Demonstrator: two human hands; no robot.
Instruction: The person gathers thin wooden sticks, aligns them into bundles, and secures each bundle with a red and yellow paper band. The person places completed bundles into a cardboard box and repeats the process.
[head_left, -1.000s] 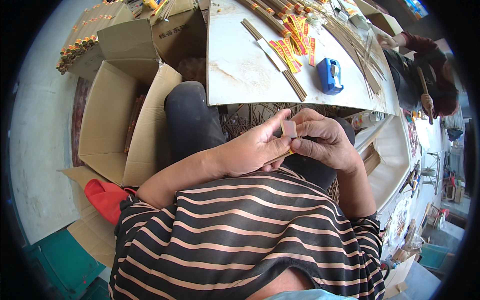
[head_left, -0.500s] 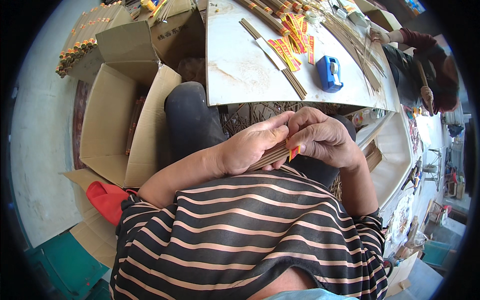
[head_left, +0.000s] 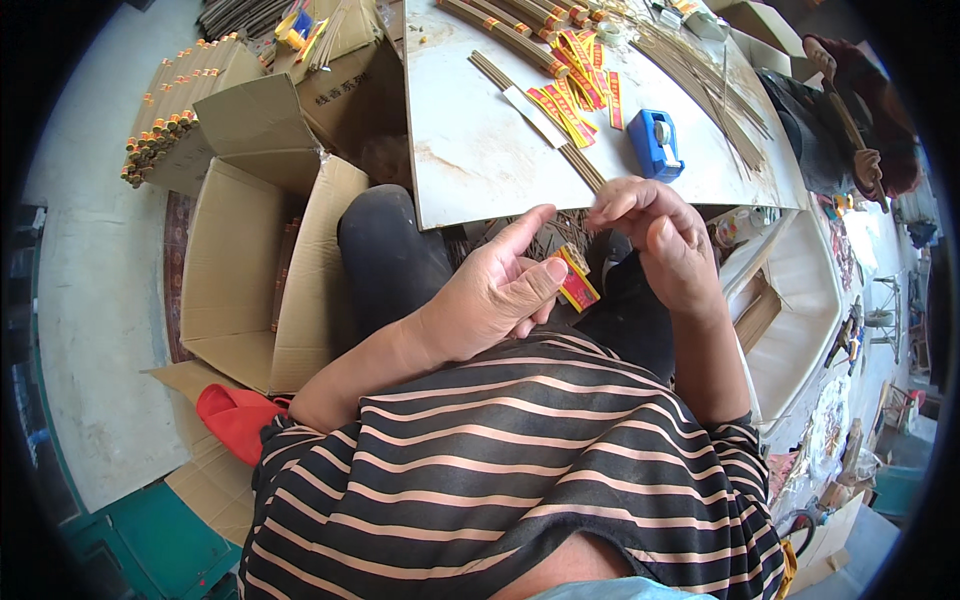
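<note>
My left hand (head_left: 500, 295) is closed around a bundle of incense sticks, its index finger stretched out. A red and yellow paper label (head_left: 577, 280) wraps the bundle's end and faces up beside my thumb; most of the sticks are hidden by the hand. Apart from it, my right hand (head_left: 660, 235) is raised by the table's front edge, fingers loosely bent and thumb apart, with nothing visible in it. Just beyond its fingertips, thin incense sticks (head_left: 580, 167) with a white paper strip (head_left: 535, 117) lie on the table. A blue tape dispenser (head_left: 655, 145) stands to their right.
Loose red and yellow labels (head_left: 580, 75) and wrapped bundles (head_left: 505, 38) cover the table's far part. More loose sticks (head_left: 715, 100) lie at right. An open cardboard box (head_left: 225, 250) stands on my left, with stacked bundles (head_left: 170, 110) behind it. Another person's hand (head_left: 867, 165) shows far right.
My right hand has let go of the bundle and moved up toward the table edge. The bundle in my left hand has turned, showing more of its label. The view has shifted slightly.
</note>
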